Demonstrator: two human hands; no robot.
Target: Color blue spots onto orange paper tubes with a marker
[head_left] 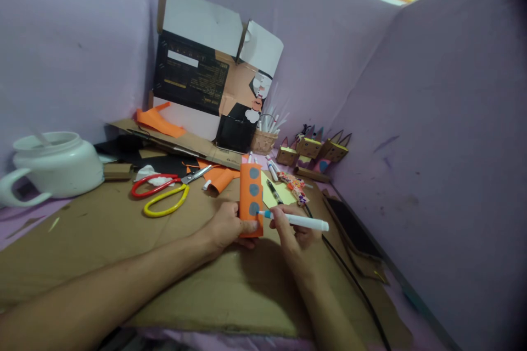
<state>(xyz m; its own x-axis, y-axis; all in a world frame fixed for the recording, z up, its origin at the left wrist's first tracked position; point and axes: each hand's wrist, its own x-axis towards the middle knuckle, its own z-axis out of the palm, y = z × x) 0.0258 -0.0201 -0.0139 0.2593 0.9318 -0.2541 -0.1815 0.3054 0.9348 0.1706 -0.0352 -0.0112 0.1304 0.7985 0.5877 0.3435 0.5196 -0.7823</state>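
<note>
An orange paper piece [251,197] with three blue-grey dots in a column stands over the cardboard mat. My left hand [226,225] grips its lower end, thumb across the front. Between the fingers of my right hand [294,230] is a white marker [307,221] with a blue collar. Its tip touches or almost touches the edge of the lowest dot. Left of the paper lie scissors [167,203] with one red and one yellow handle, blades apart. Behind my right hand a dark pen [274,192] rests on yellow paper [288,196].
A white mug-like pot [61,167] stands at the left. An unfolded box [189,77] leans on the back wall beside a basket of markers [264,140]. Small cardboard animal figures [313,148] sit back right. A phone-like dark slab [354,227] and a black cable [356,282] lie at the right.
</note>
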